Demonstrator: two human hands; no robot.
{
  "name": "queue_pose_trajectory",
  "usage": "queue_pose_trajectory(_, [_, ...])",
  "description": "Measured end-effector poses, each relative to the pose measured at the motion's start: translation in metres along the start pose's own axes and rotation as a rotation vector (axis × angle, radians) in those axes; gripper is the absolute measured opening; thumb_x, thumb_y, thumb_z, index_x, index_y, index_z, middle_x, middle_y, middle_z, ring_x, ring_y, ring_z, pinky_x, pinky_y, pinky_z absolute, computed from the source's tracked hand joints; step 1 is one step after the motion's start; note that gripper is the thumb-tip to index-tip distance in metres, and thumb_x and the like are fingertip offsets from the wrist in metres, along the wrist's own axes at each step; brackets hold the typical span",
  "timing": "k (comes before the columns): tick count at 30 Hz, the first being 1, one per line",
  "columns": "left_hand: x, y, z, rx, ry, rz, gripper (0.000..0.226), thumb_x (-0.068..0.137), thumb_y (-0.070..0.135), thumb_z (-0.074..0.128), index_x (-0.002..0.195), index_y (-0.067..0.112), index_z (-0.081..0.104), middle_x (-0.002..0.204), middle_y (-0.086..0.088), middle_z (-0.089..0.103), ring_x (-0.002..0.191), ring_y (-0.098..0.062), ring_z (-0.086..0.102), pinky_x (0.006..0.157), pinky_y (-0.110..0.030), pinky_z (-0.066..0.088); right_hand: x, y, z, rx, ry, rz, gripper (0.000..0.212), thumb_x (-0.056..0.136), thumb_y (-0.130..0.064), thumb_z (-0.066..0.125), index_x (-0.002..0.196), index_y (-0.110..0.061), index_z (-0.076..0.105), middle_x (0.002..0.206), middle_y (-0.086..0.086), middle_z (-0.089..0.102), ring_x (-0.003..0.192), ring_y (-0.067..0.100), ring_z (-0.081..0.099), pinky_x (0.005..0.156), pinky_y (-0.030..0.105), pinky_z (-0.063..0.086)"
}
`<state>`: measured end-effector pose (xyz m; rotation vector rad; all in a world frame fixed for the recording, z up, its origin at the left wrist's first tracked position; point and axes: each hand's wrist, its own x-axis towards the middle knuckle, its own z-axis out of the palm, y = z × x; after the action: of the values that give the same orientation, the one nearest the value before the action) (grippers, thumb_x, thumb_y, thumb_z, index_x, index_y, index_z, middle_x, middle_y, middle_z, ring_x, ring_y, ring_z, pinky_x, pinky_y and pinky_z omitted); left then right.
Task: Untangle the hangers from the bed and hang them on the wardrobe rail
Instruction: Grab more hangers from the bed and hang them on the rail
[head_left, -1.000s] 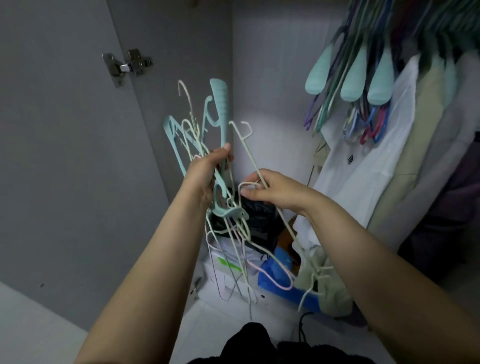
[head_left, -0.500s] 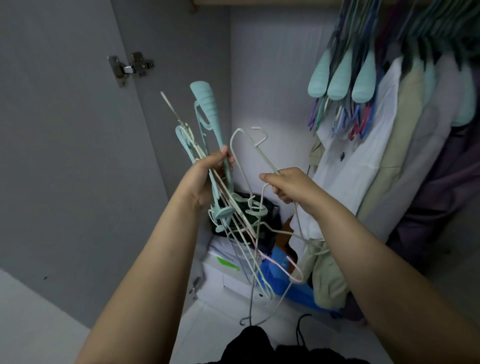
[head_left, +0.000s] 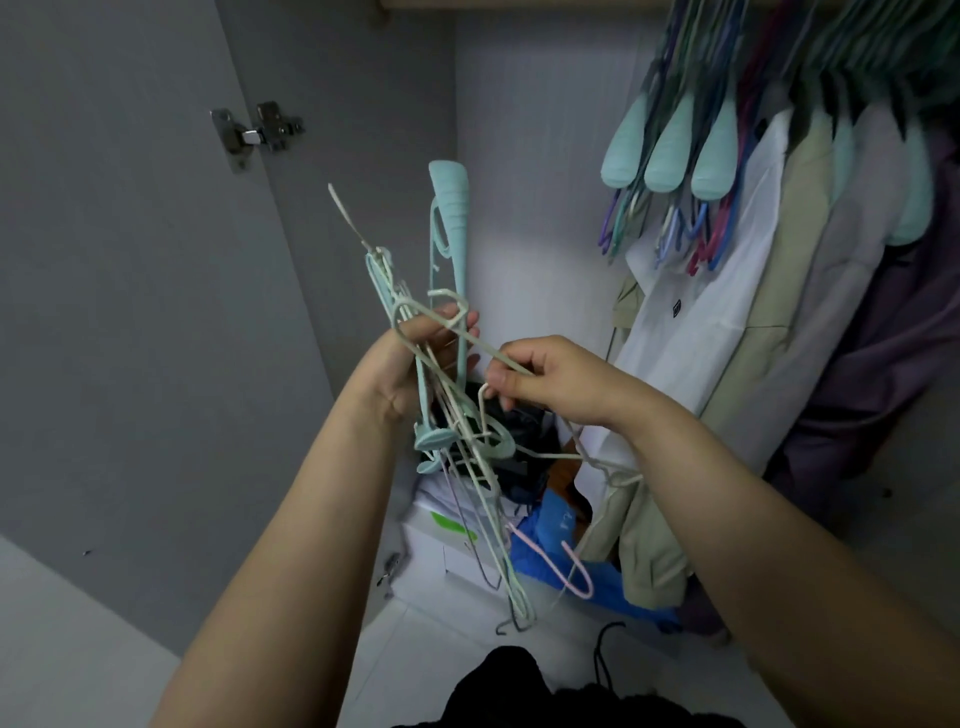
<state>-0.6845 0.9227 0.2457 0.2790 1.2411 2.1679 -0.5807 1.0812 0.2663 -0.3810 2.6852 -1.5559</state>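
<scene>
My left hand (head_left: 415, 364) grips a tangled bundle of hangers (head_left: 457, 426) in front of the open wardrobe: mint green plastic ones, thin white wire ones and a pink one (head_left: 566, 566) dangling at the bottom. One wide mint hanger arm (head_left: 451, 208) sticks straight up. My right hand (head_left: 550, 379) pinches a thin white hanger (head_left: 467, 332) whose hook end crosses over my left fingers. The wardrobe rail itself is out of sight above the top right corner.
Several mint hangers (head_left: 670, 156) and clothes, a white shirt (head_left: 717, 312) and beige and purple garments, hang at the right. Below lie a blue bag (head_left: 550, 530), white boxes (head_left: 441, 545) and dark items. The grey door (head_left: 130, 312) with its hinge (head_left: 254, 132) stands at the left.
My right hand has drawn the white hanger up and leftwards, so its hook now lies over my left fingers. The bundle has turned more upright in my left hand.
</scene>
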Motion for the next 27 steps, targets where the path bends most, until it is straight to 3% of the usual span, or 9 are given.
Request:
queue_pose_trajectory(3, [-0.011,0.004,-0.003,-0.018,-0.143,-0.041,0.024,0.086,0.024,0.053,0.087,0.01,0.072,0.078,-0.005,0.07,0.074,-0.017,0.068,0.072,-0.031,0.056,0.003,0.006,0.01,0.036,-0.009,0.031,0.022,0.099,-0.018,0.047,0.085,-0.006,0.058,0.075,0.005,0.069,0.05,0.011,0.048,0.051,0.013,0.039])
queue_pose_trajectory(5, [-0.015,0.004,-0.005,-0.077,-0.184,-0.043,0.031,0.085,0.025,0.049,0.085,0.01,0.075,0.081,-0.006,0.071,0.077,-0.02,0.068,0.076,-0.034,0.056,0.005,0.01,0.016,0.065,0.016,0.036,0.022,0.1,-0.02,0.044,0.083,-0.009,0.053,0.071,0.005,0.069,0.048,0.014,0.052,0.05,0.016,0.042])
queue_pose_trajectory(8, [-0.019,0.004,-0.001,-0.142,-0.201,0.017,0.025,0.083,0.022,0.05,0.083,0.008,0.071,0.081,-0.006,0.067,0.074,-0.02,0.064,0.067,-0.032,0.057,0.006,0.012,0.028,0.111,0.071,-0.01,0.021,0.1,-0.02,0.045,0.081,-0.015,0.054,0.063,0.0,0.067,0.048,0.019,0.056,0.054,0.024,0.047])
queue_pose_trajectory(12, [-0.017,0.003,0.001,-0.116,-0.163,0.021,0.029,0.08,0.031,0.054,0.071,0.012,0.073,0.076,-0.002,0.066,0.071,-0.014,0.061,0.062,-0.028,0.053,0.006,0.005,0.034,0.11,0.133,-0.055,0.019,0.098,-0.023,0.049,0.08,-0.02,0.056,0.066,0.001,0.071,0.041,0.018,0.048,0.05,0.024,0.042])
queue_pose_trajectory(18, [-0.014,0.001,-0.006,-0.029,-0.157,-0.039,0.037,0.087,0.042,0.055,0.092,0.007,0.065,0.078,-0.009,0.068,0.063,-0.023,0.064,0.06,-0.032,0.053,0.009,-0.005,0.032,0.189,0.065,-0.005,0.023,0.098,-0.019,0.051,0.088,-0.002,0.063,0.068,0.006,0.07,0.04,0.01,0.045,0.049,0.017,0.041])
queue_pose_trajectory(20, [-0.016,0.001,-0.01,-0.016,-0.184,-0.022,0.04,0.086,0.042,0.058,0.099,0.006,0.068,0.089,-0.013,0.068,0.072,-0.028,0.066,0.071,-0.038,0.055,0.009,-0.002,0.024,0.212,0.139,0.029,0.028,0.097,-0.019,0.052,0.09,0.005,0.066,0.056,0.003,0.055,0.04,0.005,0.039,0.043,0.014,0.031])
queue_pose_trajectory(22, [-0.015,0.002,-0.016,-0.021,-0.199,0.033,0.037,0.083,0.04,0.061,0.1,0.008,0.07,0.101,-0.011,0.068,0.095,-0.028,0.064,0.092,-0.046,0.05,0.008,0.003,0.015,0.228,0.191,0.057,0.024,0.096,-0.023,0.054,0.088,-0.008,0.07,0.055,0.003,0.036,0.047,0.012,0.032,0.045,0.02,0.026])
queue_pose_trajectory(24, [-0.013,0.002,-0.022,-0.045,-0.169,0.06,0.036,0.082,0.037,0.063,0.103,0.01,0.072,0.106,-0.009,0.068,0.11,-0.027,0.058,0.108,-0.048,0.039,0.005,0.005,0.01,0.189,0.229,0.062,0.021,0.096,-0.026,0.054,0.084,-0.017,0.069,0.056,0.003,0.036,0.053,0.017,0.032,0.05,0.027,0.03])
queue_pose_trajectory(27, [-0.01,0.001,-0.023,-0.069,-0.119,0.065,0.025,0.083,0.032,0.06,0.093,0.013,0.073,0.098,-0.008,0.071,0.109,-0.029,0.057,0.099,-0.041,0.046,0.003,0.002,0.005,0.1,0.317,0.051,0.022,0.095,-0.03,0.054,0.079,-0.023,0.066,0.055,-0.007,0.047,0.051,0.007,0.044,0.058,0.023,0.041])
